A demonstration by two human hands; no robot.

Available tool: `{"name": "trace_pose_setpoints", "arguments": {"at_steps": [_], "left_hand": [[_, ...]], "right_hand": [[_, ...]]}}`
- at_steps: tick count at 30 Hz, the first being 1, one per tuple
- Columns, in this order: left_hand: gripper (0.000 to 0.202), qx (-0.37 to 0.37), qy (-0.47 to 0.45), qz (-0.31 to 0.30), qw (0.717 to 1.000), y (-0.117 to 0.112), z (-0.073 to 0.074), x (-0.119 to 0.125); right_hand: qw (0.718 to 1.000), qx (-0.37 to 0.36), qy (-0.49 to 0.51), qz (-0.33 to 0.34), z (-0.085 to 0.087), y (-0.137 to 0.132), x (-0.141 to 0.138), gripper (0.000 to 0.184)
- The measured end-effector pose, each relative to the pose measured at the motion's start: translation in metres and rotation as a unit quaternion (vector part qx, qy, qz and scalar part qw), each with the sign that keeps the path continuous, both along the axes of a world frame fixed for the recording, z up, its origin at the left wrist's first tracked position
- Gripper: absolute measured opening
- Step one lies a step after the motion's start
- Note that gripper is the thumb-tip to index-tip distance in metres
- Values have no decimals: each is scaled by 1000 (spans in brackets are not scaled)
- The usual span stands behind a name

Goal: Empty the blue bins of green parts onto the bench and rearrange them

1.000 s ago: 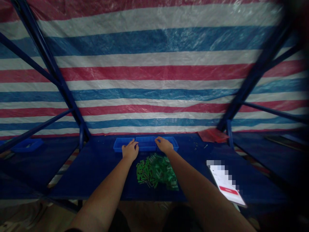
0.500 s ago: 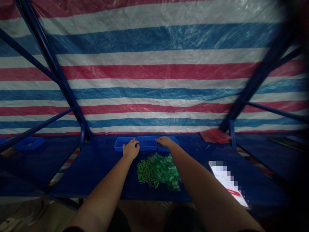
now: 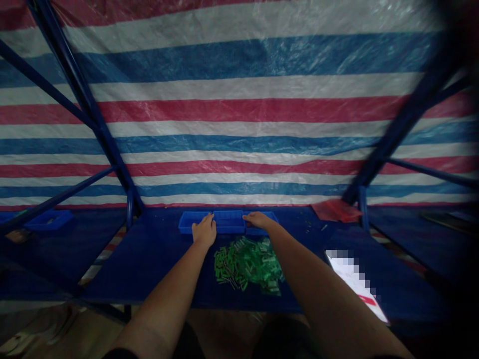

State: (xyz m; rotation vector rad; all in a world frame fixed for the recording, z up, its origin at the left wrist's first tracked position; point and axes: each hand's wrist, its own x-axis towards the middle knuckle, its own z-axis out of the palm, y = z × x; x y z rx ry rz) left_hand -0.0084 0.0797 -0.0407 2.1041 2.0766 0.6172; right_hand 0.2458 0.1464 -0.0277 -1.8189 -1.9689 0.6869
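Three shallow blue plastic trays stand side by side on the blue tabletop: a left tray [image 3: 189,230], a middle tray [image 3: 229,229] and a right tray [image 3: 271,219]. My left hand [image 3: 204,231] grips the walls where the left and middle trays meet, its fingers over the rims. At the other end of the middle tray, my right hand [image 3: 257,219] has its thumb and fingers closed on the edge beside the right tray. Just in front of the trays lie a heap of small green pieces with metal pins [image 3: 226,264] and a pile of clear green plastic packets [image 3: 258,262].
A phone-like device with a lit, partly blurred screen [image 3: 355,284] lies at the right. Red plastic bags [image 3: 337,210] and small scraps are at the back right. Blue metal posts [image 3: 108,144] flank the table before a striped tarp [image 3: 243,109]. Another blue tray [image 3: 48,219] sits far left.
The fingers of my left hand have drawn closer together on the tray walls. My right hand stays at about the same spot, and the view has shifted slightly.
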Motion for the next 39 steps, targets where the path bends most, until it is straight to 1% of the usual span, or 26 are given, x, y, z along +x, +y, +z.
{"name": "trace_pose_setpoints", "arguments": {"at_steps": [3, 5, 8, 10, 11, 13, 15, 16, 18, 21, 23, 25, 28, 30, 34, 37, 39], "left_hand": [[45, -7, -2, 3, 1000, 0, 3, 0], [46, -16, 2, -4, 1000, 0, 4, -1], [46, -32, 12, -13, 999, 0, 8, -1], [46, -34, 15, -13, 999, -1, 13, 0], [46, -27, 17, -12, 999, -3, 16, 0], [48, 17, 22, -15, 1000, -11, 23, 0], [49, 85, 19, -30, 996, -26, 28, -2], [49, 115, 12, -44, 992, -37, 28, -4], [47, 143, -13, -77, 987, -63, 23, -5], [53, 112, -54, -143, 982, -106, 3, 2], [65, 73, -62, -173, 980, -128, -11, 13], [80, 37, -51, -191, 980, -140, -22, 24], [98, -5, -23, -203, 979, -142, -28, 35], [104, -17, -17, -206, 978, -139, -29, 36], [116, -16, -37, -212, 976, -134, -35, 34], [121, -5, -64, -210, 976, -132, -44, 35], [121, 4, -84, -205, 975, -130, -50, 36]], "right_hand": [[1000, 4, 7, 14, -4, -3, 1, 46], [1000, 29, 8, 10, -4, -6, 1, 44], [996, 89, 11, -15, 0, -15, 0, 32], [991, 129, 15, -35, 5, -26, 3, 25], [988, 150, 17, -41, 7, -34, 6, 24], [978, 203, 25, -43, 8, -56, 16, 23], [958, 282, 34, -33, 3, -86, 31, 25], [950, 308, 33, -33, -2, -102, 40, 27], [948, 315, 22, -39, -17, -137, 57, 38], [961, 269, 2, -61, -42, -179, 69, 63], [973, 218, -23, -68, -53, -194, 63, 79], [981, 168, -57, -74, -57, -199, 48, 92], [983, 122, -108, -80, -55, -195, 21, 101], [981, 117, -129, -82, -53, -192, 8, 102], [979, 138, -129, -76, -55, -191, -6, 94], [981, 164, -92, -46, -58, -192, -17, 87], [980, 190, -58, -25, -58, -192, -28, 83]]}}
